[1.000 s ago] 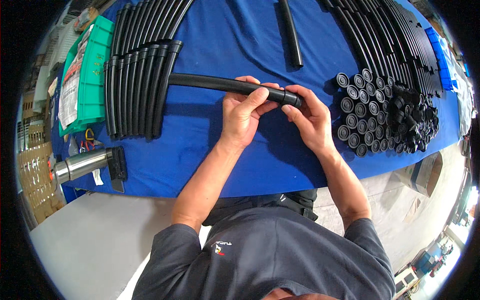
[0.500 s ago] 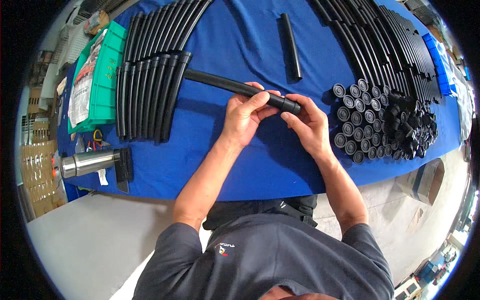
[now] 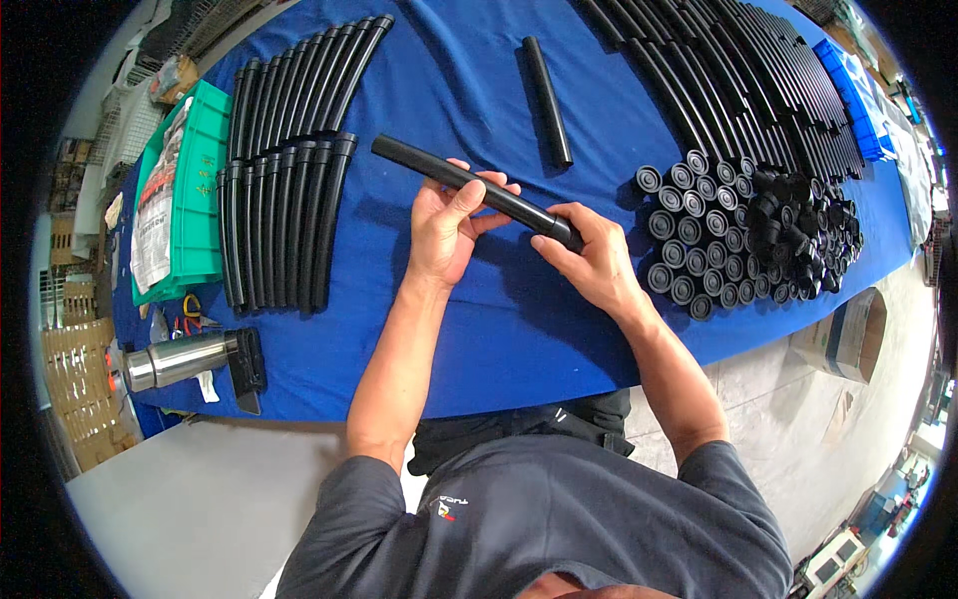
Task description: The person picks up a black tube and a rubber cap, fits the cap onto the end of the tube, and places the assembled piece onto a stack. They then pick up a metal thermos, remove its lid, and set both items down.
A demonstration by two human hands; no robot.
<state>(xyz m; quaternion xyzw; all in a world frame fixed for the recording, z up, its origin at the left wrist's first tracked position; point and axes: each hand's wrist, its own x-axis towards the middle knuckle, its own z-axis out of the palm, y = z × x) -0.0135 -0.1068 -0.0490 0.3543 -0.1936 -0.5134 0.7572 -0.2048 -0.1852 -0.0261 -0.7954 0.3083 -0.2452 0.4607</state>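
Note:
A black plastic tube [image 3: 419, 158] is held at a slant above the blue cloth, its bare end up and to the left. My left hand [image 3: 446, 228] grips it around the middle, thumb on top. At the lower right end my right hand [image 3: 591, 257] is closed around a black end cap [image 3: 565, 234], which sits on the tube; the fingers partly hide it. Another black tube [image 3: 547, 105] lies alone on the cloth beyond my hands. To the right, several round black caps [image 3: 689, 231] stand in rows beside a loose heap of caps [image 3: 798, 235].
Capped tubes [image 3: 284, 225] lie in two rows at left, beside a green crate [image 3: 208, 190]. Many tubes [image 3: 738, 80] are laid out at far right, near a blue crate [image 3: 856, 105]. A steel flask [image 3: 185, 359] and pliers [image 3: 192, 311] lie near the front left edge.
My right hand has shifted its grip and now wraps further over the cap end. The tube has tilted more steeply, and the whole view has shifted slightly.

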